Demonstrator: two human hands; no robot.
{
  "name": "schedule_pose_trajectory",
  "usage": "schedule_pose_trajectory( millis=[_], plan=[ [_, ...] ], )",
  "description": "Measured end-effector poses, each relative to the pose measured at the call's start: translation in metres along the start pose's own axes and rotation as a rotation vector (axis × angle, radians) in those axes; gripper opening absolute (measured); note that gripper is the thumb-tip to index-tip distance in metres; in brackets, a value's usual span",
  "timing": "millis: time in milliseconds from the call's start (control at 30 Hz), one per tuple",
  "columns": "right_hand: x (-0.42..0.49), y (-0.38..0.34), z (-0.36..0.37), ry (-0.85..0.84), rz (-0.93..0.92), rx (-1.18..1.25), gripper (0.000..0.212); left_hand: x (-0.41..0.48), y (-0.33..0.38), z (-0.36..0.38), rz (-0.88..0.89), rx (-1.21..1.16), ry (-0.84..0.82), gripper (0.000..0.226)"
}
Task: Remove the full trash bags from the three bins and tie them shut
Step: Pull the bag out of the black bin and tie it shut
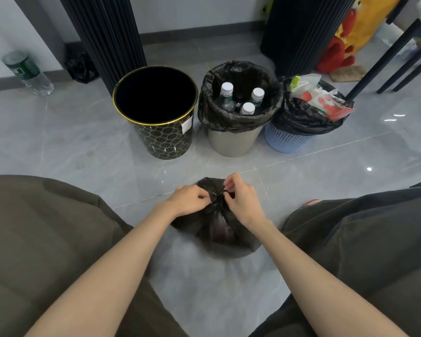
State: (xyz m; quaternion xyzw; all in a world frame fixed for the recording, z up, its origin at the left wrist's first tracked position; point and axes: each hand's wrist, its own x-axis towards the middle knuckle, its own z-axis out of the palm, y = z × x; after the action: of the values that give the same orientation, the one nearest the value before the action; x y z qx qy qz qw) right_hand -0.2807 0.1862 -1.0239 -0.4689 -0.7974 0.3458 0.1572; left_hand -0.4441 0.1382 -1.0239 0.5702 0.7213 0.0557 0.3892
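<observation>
Black plastic makes up the trash bag [219, 229] that sits on the grey floor [83, 154] between the person's knees, at 6 o'clock from the three bins. The left hand [190, 199] and the right hand [241, 199] meet at the top of the bag. Each grip is clamped on the bunched neck, fingers pinching the plastic, the left at 9 o'clock of the neck and the right at 3 o'clock. The black and gold bin [165, 139] stands at 11 o'clock from the bag, dark inside, its gold rim bare. The grey bin [231, 142] at 12 o'clock wears a black liner [229, 121] with white-capped bottles [247, 108] inside. The blue bin [284, 142] at 1 o'clock wears another liner [301, 120], heaped with papers [321, 100]. The bins stand side by side, close together
</observation>
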Motion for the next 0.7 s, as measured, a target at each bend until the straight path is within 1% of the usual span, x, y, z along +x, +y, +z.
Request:
schedule_pose_trajectory(
  millis=[67,100,167,233,400,467,567,700],
  plan=[
    [-0.003,0.002,0.002,0.018,-0.052,-0.045,0.017,-0.003,0.000,0.003,-0.014,-0.110,-0.010,0.023],
    [-0.004,0.002,0.001,0.033,-0.078,-0.064,0.017,-0.005,0.002,0.003,-0.014,-0.129,0.016,0.022],
    [-0.007,0.004,0.000,0.079,-0.102,-0.076,0.016,-0.005,0.007,0.005,-0.010,-0.168,0.137,0.016],
    [-0.010,0.007,-0.001,0.122,-0.105,-0.071,0.014,-0.002,0.011,0.007,0.019,-0.276,0.241,0.013],
    [-0.016,0.017,0.000,0.174,-0.108,-0.093,0.010,0.004,0.019,0.015,0.087,-0.367,0.232,0.015],
    [-0.017,0.021,0.000,0.187,-0.077,-0.078,0.010,0.005,0.022,0.018,0.074,-0.440,0.246,0.015],
    [-0.016,0.025,0.000,0.207,-0.024,-0.012,0.008,0.008,0.022,0.020,0.043,-0.562,0.195,0.016],
    [-0.014,0.026,0.001,0.215,-0.004,0.048,0.005,0.010,0.022,0.020,0.023,-0.604,0.171,0.019]
  ],
)
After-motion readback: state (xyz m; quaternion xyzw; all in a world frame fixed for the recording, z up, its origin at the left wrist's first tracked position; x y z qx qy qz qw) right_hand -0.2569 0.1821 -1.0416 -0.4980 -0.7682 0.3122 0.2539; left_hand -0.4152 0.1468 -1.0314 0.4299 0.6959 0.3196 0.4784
